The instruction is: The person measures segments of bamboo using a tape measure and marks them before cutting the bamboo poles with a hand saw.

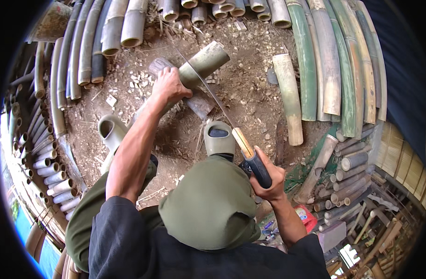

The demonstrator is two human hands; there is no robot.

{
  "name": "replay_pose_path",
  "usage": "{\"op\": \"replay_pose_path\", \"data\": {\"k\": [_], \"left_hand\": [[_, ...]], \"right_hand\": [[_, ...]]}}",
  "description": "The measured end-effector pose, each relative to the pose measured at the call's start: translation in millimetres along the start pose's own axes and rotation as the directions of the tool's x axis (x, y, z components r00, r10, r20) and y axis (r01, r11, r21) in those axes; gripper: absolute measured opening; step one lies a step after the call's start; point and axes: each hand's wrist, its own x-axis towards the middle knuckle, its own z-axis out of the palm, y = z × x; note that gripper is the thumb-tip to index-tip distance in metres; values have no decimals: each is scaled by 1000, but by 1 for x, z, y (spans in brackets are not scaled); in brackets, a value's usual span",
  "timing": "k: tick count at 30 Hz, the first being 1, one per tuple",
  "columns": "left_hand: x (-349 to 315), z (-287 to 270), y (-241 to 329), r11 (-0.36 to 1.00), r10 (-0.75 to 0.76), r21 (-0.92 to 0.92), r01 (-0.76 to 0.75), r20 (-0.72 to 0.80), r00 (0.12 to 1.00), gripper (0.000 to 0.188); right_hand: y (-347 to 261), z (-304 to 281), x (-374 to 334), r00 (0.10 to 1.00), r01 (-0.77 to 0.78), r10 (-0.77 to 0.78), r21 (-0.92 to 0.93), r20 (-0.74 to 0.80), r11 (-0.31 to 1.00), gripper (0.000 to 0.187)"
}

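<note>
A handsaw with a wood-and-black handle (255, 162) is in my right hand (269, 178), its fingers wrapped round the grip. The long thin saw blade (210, 90) slants up and left across a thick bamboo piece (207, 62), touching it or just over it; how deep it sits I cannot tell. My left hand (171, 86) presses on the same bamboo just left of the blade, fingers curled over it and thumb spread. Beneath, a short dark log (199, 104) lies crosswise on the ground under the bamboo. The lower part of the bamboo is hidden by my left forearm.
Bamboo poles lie in rows at the far left (89, 42) and far right (322, 60). One loose cut length (288, 98) rests on the right. My clog-shod foot (219, 138) and bent knee (210, 200) are close to the saw. Chips litter the dirt (241, 93).
</note>
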Motion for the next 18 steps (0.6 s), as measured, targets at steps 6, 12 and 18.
{"op": "replay_pose_path", "data": {"k": [6,12,18], "left_hand": [[42,-89,69,976,180,-85,-202,-212,960,66],[138,-19,102,951,308,-67,-301,257,916,59],[131,-21,103,952,299,-24,-305,282,911,42]], "right_hand": [[32,-17,-4,998,33,-34,22,45,999,67],[54,-11,-3,993,102,-104,37,56,994,69],[-3,-55,-22,986,0,5,-26,165,1000,68]]}}
